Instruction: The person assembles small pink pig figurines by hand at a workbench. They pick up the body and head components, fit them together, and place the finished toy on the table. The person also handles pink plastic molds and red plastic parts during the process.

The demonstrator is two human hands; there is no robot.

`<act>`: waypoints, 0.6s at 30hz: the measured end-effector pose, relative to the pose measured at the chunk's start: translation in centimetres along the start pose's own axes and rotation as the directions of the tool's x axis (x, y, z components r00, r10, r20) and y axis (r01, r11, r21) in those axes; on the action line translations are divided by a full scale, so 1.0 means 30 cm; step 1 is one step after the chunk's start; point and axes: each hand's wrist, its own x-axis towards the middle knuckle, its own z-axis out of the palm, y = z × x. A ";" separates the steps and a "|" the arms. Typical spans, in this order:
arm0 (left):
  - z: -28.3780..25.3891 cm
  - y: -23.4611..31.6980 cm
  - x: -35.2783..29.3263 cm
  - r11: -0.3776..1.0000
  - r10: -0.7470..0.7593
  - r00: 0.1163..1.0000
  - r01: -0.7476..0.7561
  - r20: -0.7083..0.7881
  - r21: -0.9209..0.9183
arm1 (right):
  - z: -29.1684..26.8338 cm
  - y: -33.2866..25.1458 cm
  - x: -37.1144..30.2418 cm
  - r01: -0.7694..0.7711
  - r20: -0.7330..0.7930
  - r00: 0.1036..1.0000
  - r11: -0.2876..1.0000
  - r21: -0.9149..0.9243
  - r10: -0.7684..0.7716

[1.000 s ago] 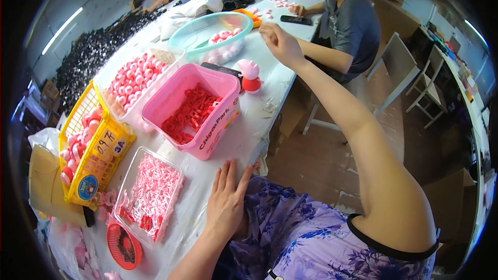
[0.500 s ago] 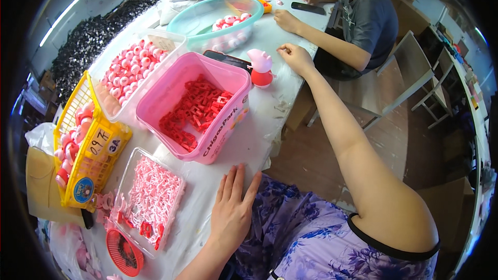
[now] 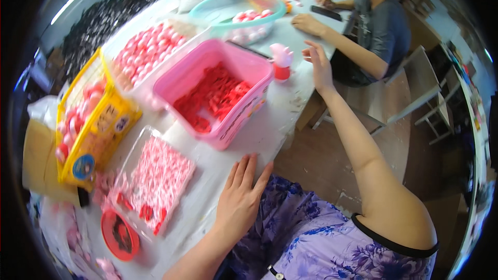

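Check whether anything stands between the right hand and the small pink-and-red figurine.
Nothing visible does: the right hand is near the edge of the table, to the right of the figurine, with only pale tabletop showing between them.

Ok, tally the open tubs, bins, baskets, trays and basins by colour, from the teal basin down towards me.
Pink tub: 1
Yellow basket: 1
Red basket: 1
Teal basin: 1
Clear: 2, ball bin and parts tray
Total: 6

Remotely, I see a white table [image 3: 275,119] carrying a pink rectangular plastic tub [image 3: 233,59], yellow plastic lattice basket [image 3: 106,129], clear rectangular plastic tray [image 3: 136,150] and round red basket [image 3: 126,253].
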 end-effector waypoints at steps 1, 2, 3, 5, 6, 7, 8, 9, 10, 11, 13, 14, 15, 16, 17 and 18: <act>0.004 -0.011 -0.016 1.000 -0.028 1.000 0.028 -0.001 -0.014 | 0.016 0.018 -0.041 0.093 0.089 0.993 0.990 -0.103 -0.084; 0.005 -0.017 0.004 0.998 -0.003 0.999 0.005 0.040 -0.063 | -0.004 0.030 -0.080 0.033 0.143 0.989 0.999 -0.025 -0.029; 0.000 -0.016 -0.003 0.993 0.004 1.000 -0.004 -0.004 -0.115 | 0.008 0.046 -0.087 -0.065 0.189 0.981 0.994 0.082 0.048; 0.025 -0.020 -0.030 0.999 0.030 0.997 -0.033 -0.068 -0.042 | 0.026 0.062 -0.109 -0.236 0.195 0.961 0.947 0.218 0.195; 0.029 -0.018 -0.028 0.988 0.107 0.984 -0.122 -0.145 -0.094 | -0.012 0.107 -0.094 -0.172 0.251 0.961 0.963 0.208 0.118; 0.030 -0.007 -0.044 0.963 0.176 0.935 -0.228 -0.307 -0.142 | -0.082 0.292 -0.021 -0.189 0.245 0.961 0.948 0.256 0.125; 0.022 -0.001 -0.092 0.953 0.281 0.847 -0.303 -0.452 0.025 | 0.074 0.129 -0.112 -0.180 0.267 0.955 0.969 0.169 0.131; -0.064 0.026 -0.125 0.925 0.356 0.840 -0.380 -0.410 0.026 | 0.080 0.102 -0.138 -0.061 0.213 0.975 0.998 -0.026 0.065; -0.155 0.045 -0.148 0.923 0.381 0.773 -0.350 -0.506 0.160 | 0.051 0.091 -0.131 0.073 0.201 0.979 0.981 -0.178 -0.036; -0.219 0.054 -0.211 0.907 0.420 0.698 -0.317 -0.580 0.277 | 0.041 0.094 -0.140 0.188 0.191 0.973 0.924 -0.334 -0.129; -0.369 -0.043 -0.443 0.925 0.167 0.728 0.118 -0.665 0.360 | 0.039 -0.049 -0.175 0.118 0.067 0.992 0.957 -0.266 -0.104; -0.444 -0.102 -0.560 0.841 -0.045 0.591 0.458 -0.805 0.289 | 0.044 -0.084 -0.194 0.079 -0.013 0.996 0.972 -0.220 -0.084; -0.508 -0.163 -0.670 0.663 -0.225 0.391 0.732 -0.892 0.154 | 0.024 -0.063 -0.182 0.100 -0.075 0.991 0.984 -0.150 -0.112; -0.565 -0.209 -0.785 0.434 -0.354 0.234 0.899 -0.906 0.063 | 0.015 0.010 -0.173 0.111 -0.145 0.982 0.991 -0.076 -0.121; -0.562 -0.268 -0.915 0.190 -0.356 0.278 0.956 -0.892 0.222 | -0.006 0.057 -0.169 0.140 -0.223 0.965 0.990 -0.024 -0.142; -0.533 -0.299 -1.033 0.132 -0.386 0.356 0.934 -0.851 0.331 | -0.009 0.096 -0.170 0.286 -0.249 0.920 0.953 -0.101 -0.303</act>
